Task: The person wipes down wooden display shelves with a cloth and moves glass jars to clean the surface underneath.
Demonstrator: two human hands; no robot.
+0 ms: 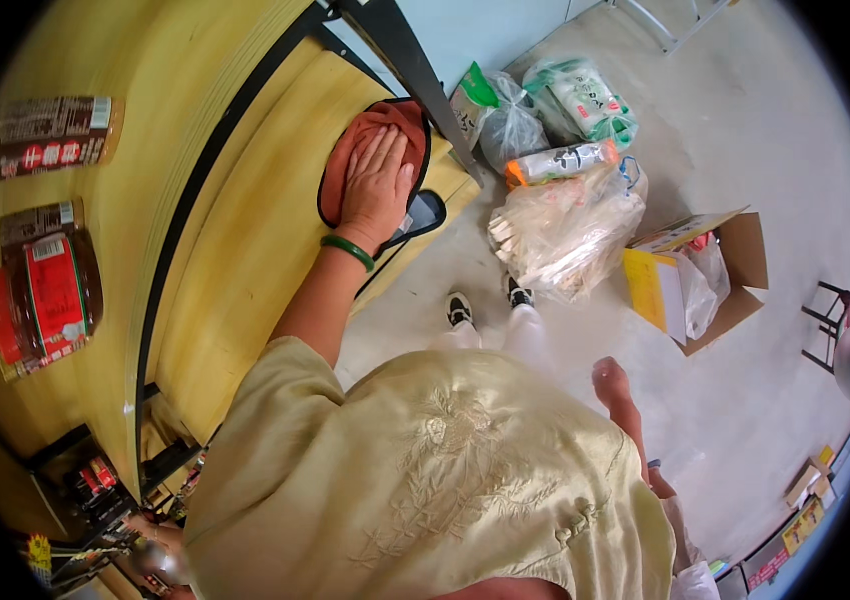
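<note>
My left hand [377,180], with a green bangle on its wrist, holds a red-brown cloth [335,169] with black edging pressed flat against a wooden shelf board [260,217]. Its fingers are stretched out and the cloth wrinkles around them. By the thumb side shows a grey piece with black edging [425,214]; I cannot tell if it belongs to the cloth. My right hand [611,379] hangs low beside my body, above the floor. It is blurred, and whether its fingers hold anything is hidden.
Jars [49,285] stand on the upper shelf at left. A dark metal upright [425,82] borders the shelf corner. Filled plastic bags [567,225] and an opened cardboard box [721,277] lie on the floor. A stool [830,322] stands far right. Another person's hand [143,525] shows lower left.
</note>
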